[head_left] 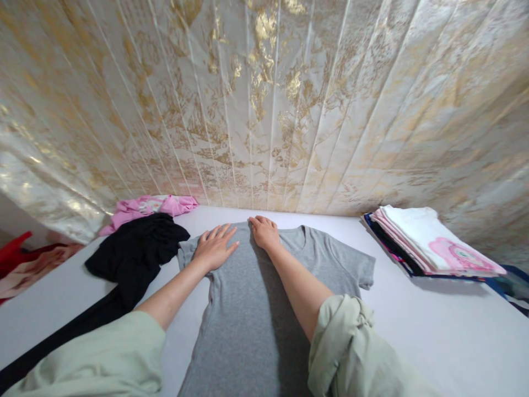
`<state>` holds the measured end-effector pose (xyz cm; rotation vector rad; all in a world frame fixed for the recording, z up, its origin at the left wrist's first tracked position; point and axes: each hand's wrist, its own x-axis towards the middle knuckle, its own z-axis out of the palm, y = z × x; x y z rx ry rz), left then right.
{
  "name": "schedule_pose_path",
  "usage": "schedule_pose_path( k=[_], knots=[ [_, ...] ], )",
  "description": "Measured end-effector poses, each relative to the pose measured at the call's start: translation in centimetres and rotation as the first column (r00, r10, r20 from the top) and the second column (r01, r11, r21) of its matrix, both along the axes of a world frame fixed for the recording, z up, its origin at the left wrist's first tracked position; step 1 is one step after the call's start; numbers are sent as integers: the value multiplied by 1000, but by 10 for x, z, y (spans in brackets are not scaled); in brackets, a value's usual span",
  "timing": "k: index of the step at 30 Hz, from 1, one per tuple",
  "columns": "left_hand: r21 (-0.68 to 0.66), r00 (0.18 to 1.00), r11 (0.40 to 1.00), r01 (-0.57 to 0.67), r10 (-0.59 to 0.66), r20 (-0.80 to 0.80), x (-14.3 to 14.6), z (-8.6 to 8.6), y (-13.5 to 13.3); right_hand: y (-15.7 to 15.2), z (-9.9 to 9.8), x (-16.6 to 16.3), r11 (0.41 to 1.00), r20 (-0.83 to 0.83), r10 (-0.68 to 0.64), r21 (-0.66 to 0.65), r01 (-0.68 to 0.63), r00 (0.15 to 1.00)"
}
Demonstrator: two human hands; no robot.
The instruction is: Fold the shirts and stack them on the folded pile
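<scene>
A grey short-sleeved T-shirt (pixel 243 320) lies spread on the white table, its neckline and shoulders at the far end and its lower part running out of view toward me. My left hand (pixel 215 248) rests on the shirt near the left shoulder, fingers spread and flat. Close to the collar, my right hand (pixel 263 231) lies on the shirt with its fingers stretched toward the back edge and held near one another. Neither hand grasps anything that I can see. On the right, one sleeve of the shirt extends flat.
A crumpled black garment (pixel 136 248) lies left of the shirt, with a pink garment (pixel 155 205) behind it. At the right, a stack of folded clothes (pixel 438 242) sits on the white table (pixel 450 336). A gold-patterned curtain (pixel 264 110) hangs behind. Red cloth (pixel 16 253) is at far left.
</scene>
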<state>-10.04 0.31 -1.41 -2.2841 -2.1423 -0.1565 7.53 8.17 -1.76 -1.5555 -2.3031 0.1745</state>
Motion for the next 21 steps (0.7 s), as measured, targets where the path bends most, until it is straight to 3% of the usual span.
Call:
schedule_pose_path(
  k=[3, 7, 12, 17, 21],
  knots=[
    [17, 1000, 1000, -4, 4, -2, 0, -1, 0, -12, 8, -12, 1000, -3, -31, 0, 31, 1000],
    [15, 1000, 1000, -9, 9, -21, 0, -1, 0, -37, 3, -27, 987, -12, 150, 66, -149, 989],
    [31, 1000, 999, 7, -6, -17, -3, -3, 1, -44, -6, -20, 986, -12, 164, 9, -164, 986],
    [18, 1000, 1000, -4, 5, -25, -2, -3, 3, -43, 7, 3, 978, 6, 208, -12, -208, 978],
    [6, 1000, 1000, 0, 0, -4, -2, -1, 4, -55, 23, 59, 992, 48, 114, 44, -116, 992]
  ],
)
